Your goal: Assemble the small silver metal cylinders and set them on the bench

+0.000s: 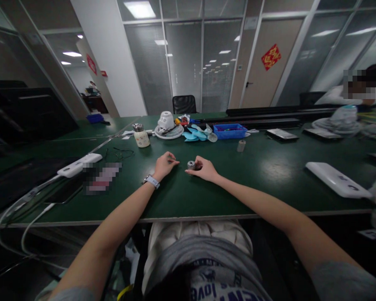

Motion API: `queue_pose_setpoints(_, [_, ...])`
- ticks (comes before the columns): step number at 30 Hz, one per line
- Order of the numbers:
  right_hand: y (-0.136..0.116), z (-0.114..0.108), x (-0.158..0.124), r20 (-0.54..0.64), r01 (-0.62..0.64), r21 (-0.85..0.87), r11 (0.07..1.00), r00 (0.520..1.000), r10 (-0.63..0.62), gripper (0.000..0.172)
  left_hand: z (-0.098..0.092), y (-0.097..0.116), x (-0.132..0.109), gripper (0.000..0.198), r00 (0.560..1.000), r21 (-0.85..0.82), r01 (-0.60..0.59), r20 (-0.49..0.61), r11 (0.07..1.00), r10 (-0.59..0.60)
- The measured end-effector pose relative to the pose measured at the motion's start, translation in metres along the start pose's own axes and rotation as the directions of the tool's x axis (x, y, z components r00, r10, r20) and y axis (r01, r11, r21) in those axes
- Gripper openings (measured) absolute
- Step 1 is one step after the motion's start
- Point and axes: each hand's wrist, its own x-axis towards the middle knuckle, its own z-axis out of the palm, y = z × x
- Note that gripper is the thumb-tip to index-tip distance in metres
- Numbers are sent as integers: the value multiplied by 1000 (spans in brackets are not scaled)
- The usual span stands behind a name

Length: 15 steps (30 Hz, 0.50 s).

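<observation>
My right hand (203, 168) rests on the green table (238, 188) with its fingers curled around a small grey cylindrical part (191, 165). My left hand (164, 165), with a watch on the wrist, lies a little to the left of it. Its fingers are pinched together on something thin and small that I cannot make out. The two hands are close but apart.
Farther back lie a white fan grille and motor (168, 127), light blue fan blades (196, 134), a blue tray (229, 131), a small bottle (141, 136) and a grey cylinder (241, 145). A white power strip (80, 164) is at left, a white device (336, 179) at right. Another person sits far right.
</observation>
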Motion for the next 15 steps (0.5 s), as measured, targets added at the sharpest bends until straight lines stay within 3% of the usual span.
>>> queue_pose_setpoints(4, [2, 1, 0, -12, -7, 14, 1000, 1000, 7, 46, 0, 3, -2, 24, 1000, 17, 12, 0, 1000, -12])
queue_pose_setpoints(7, [3, 2, 0, -12, -45, 66, 997, 999, 46, 45, -1, 3, -2, 22, 997, 27, 39, -67, 999, -37])
queue_pose_setpoints(11, [3, 3, 3, 5, -176, 276, 945, 983, 182, 44, -2, 1, 0, 19, 986, 24, 80, -148, 996, -76])
queue_pose_setpoints(15, [3, 2, 8, -1, -269, 451, 851, 953, 302, 36, -2, 2, 0, 18, 986, 13, 88, -144, 996, -85])
